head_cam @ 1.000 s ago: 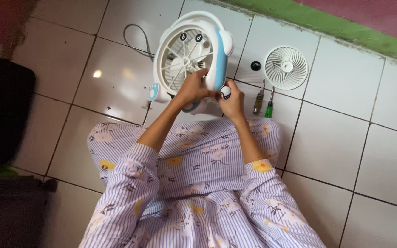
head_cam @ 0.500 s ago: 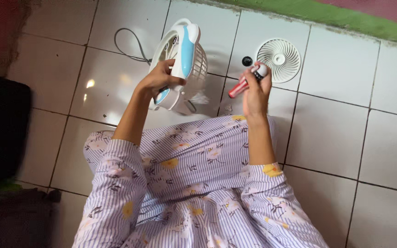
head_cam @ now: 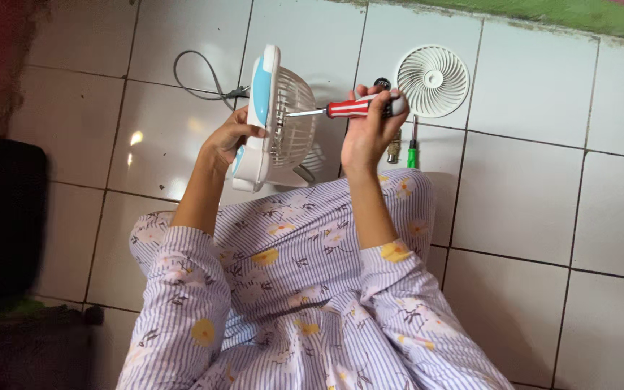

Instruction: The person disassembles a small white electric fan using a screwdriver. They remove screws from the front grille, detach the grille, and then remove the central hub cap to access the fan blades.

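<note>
A lap in striped, flower-printed cloth (head_cam: 305, 289) fills the near view. Above it the left hand (head_cam: 227, 141) closes around the rim of a small white and blue fan (head_cam: 272, 119), held on edge over the tiled floor (head_cam: 529, 202). The right hand (head_cam: 366, 130) is wrapped tight around a red-and-white-handled screwdriver (head_cam: 341, 108), its tip at the fan's grille. Beyond lie a green-handled screwdriver (head_cam: 412, 148), a loose round white grille (head_cam: 432, 81) and the fan's cord (head_cam: 200, 79).
</note>
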